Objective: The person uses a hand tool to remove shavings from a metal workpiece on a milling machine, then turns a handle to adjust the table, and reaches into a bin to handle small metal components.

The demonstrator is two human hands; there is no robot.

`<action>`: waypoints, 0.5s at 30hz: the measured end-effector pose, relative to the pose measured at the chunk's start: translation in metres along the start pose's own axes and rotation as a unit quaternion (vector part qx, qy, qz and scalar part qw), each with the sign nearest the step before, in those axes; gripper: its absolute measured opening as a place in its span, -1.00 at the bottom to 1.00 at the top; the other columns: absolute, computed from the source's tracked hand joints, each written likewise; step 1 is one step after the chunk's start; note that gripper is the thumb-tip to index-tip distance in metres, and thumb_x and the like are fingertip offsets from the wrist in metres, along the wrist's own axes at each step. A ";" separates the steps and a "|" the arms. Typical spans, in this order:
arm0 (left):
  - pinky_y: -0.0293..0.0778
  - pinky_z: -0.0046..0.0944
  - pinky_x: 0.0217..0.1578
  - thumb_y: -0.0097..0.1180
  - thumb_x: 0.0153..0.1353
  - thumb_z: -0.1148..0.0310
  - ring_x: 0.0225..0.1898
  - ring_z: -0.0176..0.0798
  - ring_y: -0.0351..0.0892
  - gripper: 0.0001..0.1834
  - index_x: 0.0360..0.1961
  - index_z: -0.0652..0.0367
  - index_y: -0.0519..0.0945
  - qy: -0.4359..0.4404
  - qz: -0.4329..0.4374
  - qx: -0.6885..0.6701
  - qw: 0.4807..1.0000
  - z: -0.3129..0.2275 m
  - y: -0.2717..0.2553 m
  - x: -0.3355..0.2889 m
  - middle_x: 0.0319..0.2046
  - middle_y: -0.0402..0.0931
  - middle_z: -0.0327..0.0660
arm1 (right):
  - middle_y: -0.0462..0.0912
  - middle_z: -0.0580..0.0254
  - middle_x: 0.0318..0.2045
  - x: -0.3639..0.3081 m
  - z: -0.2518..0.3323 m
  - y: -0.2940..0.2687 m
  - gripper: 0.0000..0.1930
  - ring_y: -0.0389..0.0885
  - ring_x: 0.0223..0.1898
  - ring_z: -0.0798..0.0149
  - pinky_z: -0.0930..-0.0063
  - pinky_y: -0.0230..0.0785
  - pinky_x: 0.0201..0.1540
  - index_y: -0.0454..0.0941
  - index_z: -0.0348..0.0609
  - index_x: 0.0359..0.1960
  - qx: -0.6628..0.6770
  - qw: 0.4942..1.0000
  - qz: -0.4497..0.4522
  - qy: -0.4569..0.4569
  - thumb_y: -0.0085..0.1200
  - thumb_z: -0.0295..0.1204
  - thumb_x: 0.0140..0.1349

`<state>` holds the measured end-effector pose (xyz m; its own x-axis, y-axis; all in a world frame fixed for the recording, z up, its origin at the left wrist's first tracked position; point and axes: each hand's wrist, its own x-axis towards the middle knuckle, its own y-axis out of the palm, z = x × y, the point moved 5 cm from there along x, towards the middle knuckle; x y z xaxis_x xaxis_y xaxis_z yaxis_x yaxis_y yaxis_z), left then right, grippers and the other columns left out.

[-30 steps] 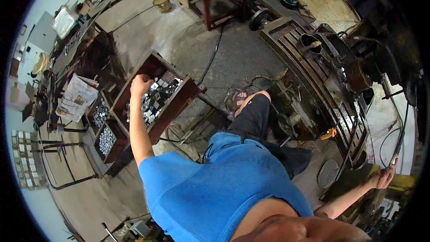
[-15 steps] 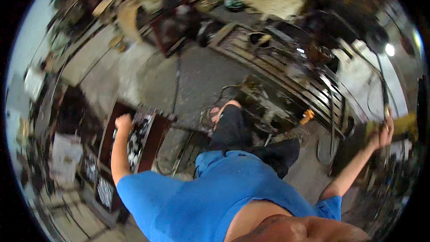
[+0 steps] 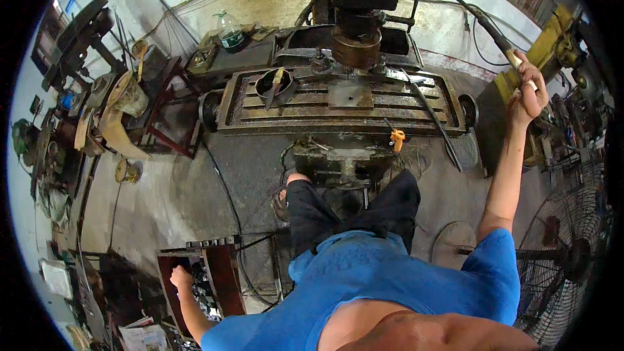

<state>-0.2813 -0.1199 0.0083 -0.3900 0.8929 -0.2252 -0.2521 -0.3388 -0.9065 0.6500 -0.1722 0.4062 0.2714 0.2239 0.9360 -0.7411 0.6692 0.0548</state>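
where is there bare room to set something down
Bare floor lies between the yellow bucket, black cable and wooden box. The slotted table has a smaller gap between the flat plate and long bar. The box is crowded with metal pieces and the left hand.

pieces (image 3: 203,287) in box (image 3: 223,278), left | bowl (image 3: 264,83) on machine table (image 3: 312,123), ahead | fan (image 3: 567,253), right

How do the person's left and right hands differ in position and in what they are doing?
The right hand grips a long lever; the left hand is at an open reddish-brown bin of metal blocks, and whether it holds one is unclear. The right hand appears high in the view, the left hand low. Both are bare, on outstretched arms.
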 end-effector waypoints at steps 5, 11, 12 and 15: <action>0.42 -0.09 -0.29 0.07 -0.12 0.38 -0.26 -0.01 0.51 -0.86 -0.44 0.08 0.52 0.028 -0.019 -0.006 0.999 0.004 0.017 0.005 -0.34 0.49 -0.09 | 0.41 0.03 -0.47 0.030 0.001 -0.005 -0.74 0.43 -0.19 -0.05 0.04 0.12 0.04 0.34 -0.37 -0.58 -0.022 0.999 0.042 -0.025 -0.04 -0.34 -0.09; 0.40 -0.02 -0.27 0.09 -0.18 0.39 -0.26 0.06 0.49 -0.57 -0.16 0.18 0.47 -0.026 -0.086 -0.116 0.989 -0.008 -0.024 -0.024 -0.35 0.49 -0.03 | 0.38 0.08 -0.45 0.097 0.012 -0.005 -0.68 0.41 -0.14 -0.04 0.07 0.11 0.05 0.33 -0.39 -0.51 -0.066 0.990 0.111 -0.052 -0.14 -0.27 0.12; 0.39 -0.03 -0.24 0.11 -0.20 0.41 -0.26 0.07 0.48 -0.56 -0.17 0.20 0.46 -0.038 -0.156 -0.158 0.974 -0.001 -0.024 -0.023 -0.34 0.49 -0.01 | 0.37 0.09 -0.45 0.112 0.014 -0.006 -0.68 0.40 -0.14 -0.02 0.07 0.11 0.05 0.33 -0.39 -0.50 -0.070 0.987 0.133 -0.056 -0.18 -0.29 0.16; 0.36 -0.16 -0.18 0.18 -0.26 0.53 -0.29 -0.03 0.46 -0.53 -0.20 0.27 0.41 -0.037 -0.266 -0.381 0.885 0.023 -0.026 -0.038 -0.35 0.46 -0.04 | 0.45 0.06 -0.27 0.163 0.009 -0.006 -0.70 0.40 -0.06 0.13 0.24 0.11 0.10 0.40 -0.44 -0.30 -0.117 0.979 0.158 -0.054 -0.28 -0.39 0.21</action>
<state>-0.2798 -0.1517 0.0486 -0.4595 0.8347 0.3035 0.2428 0.4467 -0.8611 0.6932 -0.1465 0.5620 -0.0242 0.3775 0.9257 -0.6135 0.7255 -0.3119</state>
